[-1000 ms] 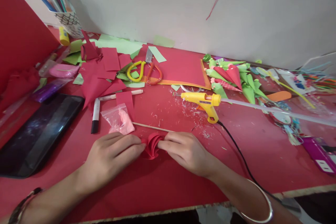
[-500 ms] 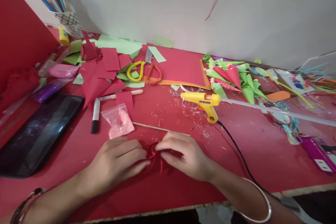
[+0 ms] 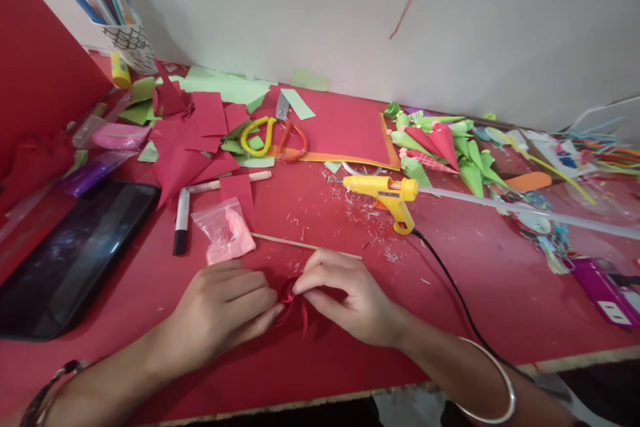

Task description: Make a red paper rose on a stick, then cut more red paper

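Note:
Between my two hands is a thin red strip (image 3: 288, 291), curled into several loops with a loose end hanging toward me. Whether it is paper or ribbon I cannot tell. My left hand (image 3: 225, 303) pinches the left side of the loops, its fingers pressed together. At the other side, the thumb and forefinger of my right hand (image 3: 345, 290) are closed on the upper right of the loops. A thin wooden stick (image 3: 307, 245) lies just beyond my hands, close to a clear bag (image 3: 227, 233) with pink clay-like material in it.
A yellow glue gun (image 3: 385, 193) with a long glue stick lies ahead, its black cord (image 3: 450, 273) running toward the front edge. Scissors (image 3: 273, 137), cut red paper (image 3: 185, 153) and green-and-red paper cones (image 3: 440, 147) lie farther back. A dark phone or tablet (image 3: 75, 257) lies left.
My left hand has shifted very slightly left, and the red loops sit a little more in the open between my hands. Both hands keep their pinch.

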The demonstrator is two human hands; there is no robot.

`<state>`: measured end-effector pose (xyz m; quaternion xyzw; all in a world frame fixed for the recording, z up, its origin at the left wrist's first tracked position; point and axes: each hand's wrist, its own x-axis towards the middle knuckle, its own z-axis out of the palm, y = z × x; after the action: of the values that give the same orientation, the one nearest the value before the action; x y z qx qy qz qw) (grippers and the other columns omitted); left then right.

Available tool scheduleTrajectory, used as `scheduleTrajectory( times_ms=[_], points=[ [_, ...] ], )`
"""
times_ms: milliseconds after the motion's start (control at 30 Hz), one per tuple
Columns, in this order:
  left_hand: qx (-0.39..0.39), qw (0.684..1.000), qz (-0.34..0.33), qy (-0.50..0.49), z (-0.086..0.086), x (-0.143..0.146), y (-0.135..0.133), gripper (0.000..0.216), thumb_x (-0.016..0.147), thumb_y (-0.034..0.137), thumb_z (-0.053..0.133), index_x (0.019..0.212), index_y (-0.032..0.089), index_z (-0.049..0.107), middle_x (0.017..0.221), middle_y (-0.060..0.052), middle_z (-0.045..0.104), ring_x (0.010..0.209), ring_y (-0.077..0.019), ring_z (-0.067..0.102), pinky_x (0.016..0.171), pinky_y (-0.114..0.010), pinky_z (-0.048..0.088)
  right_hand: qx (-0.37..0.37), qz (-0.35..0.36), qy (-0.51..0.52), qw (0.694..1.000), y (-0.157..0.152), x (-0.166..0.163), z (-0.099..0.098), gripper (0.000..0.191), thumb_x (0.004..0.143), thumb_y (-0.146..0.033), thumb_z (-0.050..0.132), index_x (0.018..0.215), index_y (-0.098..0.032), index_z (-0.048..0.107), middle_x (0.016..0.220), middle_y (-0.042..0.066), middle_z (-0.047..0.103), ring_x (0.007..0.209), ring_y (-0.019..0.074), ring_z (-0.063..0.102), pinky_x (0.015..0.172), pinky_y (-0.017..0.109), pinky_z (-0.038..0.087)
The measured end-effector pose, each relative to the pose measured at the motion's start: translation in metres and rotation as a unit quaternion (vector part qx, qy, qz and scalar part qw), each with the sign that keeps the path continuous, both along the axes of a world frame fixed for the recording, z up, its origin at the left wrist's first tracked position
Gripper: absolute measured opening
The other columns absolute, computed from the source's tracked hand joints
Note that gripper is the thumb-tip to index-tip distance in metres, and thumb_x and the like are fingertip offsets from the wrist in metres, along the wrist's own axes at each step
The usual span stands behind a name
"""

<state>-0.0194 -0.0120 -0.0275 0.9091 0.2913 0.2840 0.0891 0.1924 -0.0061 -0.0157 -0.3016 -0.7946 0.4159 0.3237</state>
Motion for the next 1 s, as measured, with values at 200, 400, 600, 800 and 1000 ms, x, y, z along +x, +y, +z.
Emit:
scheduleTrajectory(
  times_ms=[200, 400, 600, 800, 1000],
  points=[
    [-0.004, 1.0, 0.006, 0.015, 0.0, 0.0, 0.0, 0.015, 0.083, 0.017, 0.047, 0.069, 0.018, 0.053, 0.061, 0.002, 0.056, 0.05, -0.0083, 0.046, 0.05, -0.022, 0.035, 0.002, 0.002, -0.011, 1.0, 0.0, 0.001, -0.002, 0.016, 0.085, -0.013, 0.044, 0.089, -0.019, 0.059, 0.079, 0.001, 0.052, 0.073, 0.0094, 0.05, 0.067, 0.024, 0.043],
    [-0.001, 1.0, 0.0, 0.003, 0.001, 0.001, 0.0, 0.013, 0.083, 0.016, 0.049, 0.071, 0.018, 0.053, 0.061, 0.002, 0.056, 0.05, -0.0085, 0.047, 0.05, -0.022, 0.037, -0.012, 0.001, -0.006, 1.0, 0.001, 0.0, 0.002, 0.017, 0.085, -0.012, 0.043, 0.087, -0.019, 0.058, 0.079, 0.001, 0.053, 0.074, 0.01, 0.051, 0.067, 0.024, 0.044],
    [-0.105, 0.992, 0.022, -0.07, 0.012, 0.003, 0.003, 0.015, 0.085, 0.018, 0.045, 0.071, 0.018, 0.05, 0.059, 0.003, 0.052, 0.051, -0.008, 0.049, 0.049, -0.018, 0.04, -0.033, -0.029, -0.003, 0.999, 0.002, -0.001, 0.006, 0.008, 0.081, -0.016, 0.05, 0.087, -0.017, 0.055, 0.081, 0.002, 0.053, 0.073, 0.0107, 0.051, 0.066, 0.025, 0.045],
    [-0.218, 0.968, 0.048, -0.11, 0.015, 0.004, 0.009, 0.009, 0.085, 0.018, 0.044, 0.082, 0.019, 0.053, 0.071, 0.001, 0.057, 0.062, -0.0097, 0.056, 0.057, -0.02, 0.046, -0.02, -0.067, -0.024, 0.997, 0.005, -0.002, 0.005, 0.006, 0.079, -0.014, 0.049, 0.077, -0.017, 0.053, 0.072, 0.0, 0.051, 0.064, 0.0099, 0.049, 0.058, 0.023, 0.042],
    [-0.305, 0.939, 0.083, -0.133, 0.011, 0.011, 0.009, 0.067, 0.079, 0.033, 0.052, 0.133, 0.022, 0.015, 0.125, -0.015, 0.041, 0.098, -0.0224, 0.056, 0.08, -0.037, 0.05, 0.032, -0.143, -0.005, 0.989, 0.007, 0.0, 0.008, 0.006, 0.077, -0.014, 0.051, 0.072, -0.017, 0.051, 0.067, -0.002, 0.048, 0.058, 0.0083, 0.048, 0.054, 0.02, 0.041]
  ],
)
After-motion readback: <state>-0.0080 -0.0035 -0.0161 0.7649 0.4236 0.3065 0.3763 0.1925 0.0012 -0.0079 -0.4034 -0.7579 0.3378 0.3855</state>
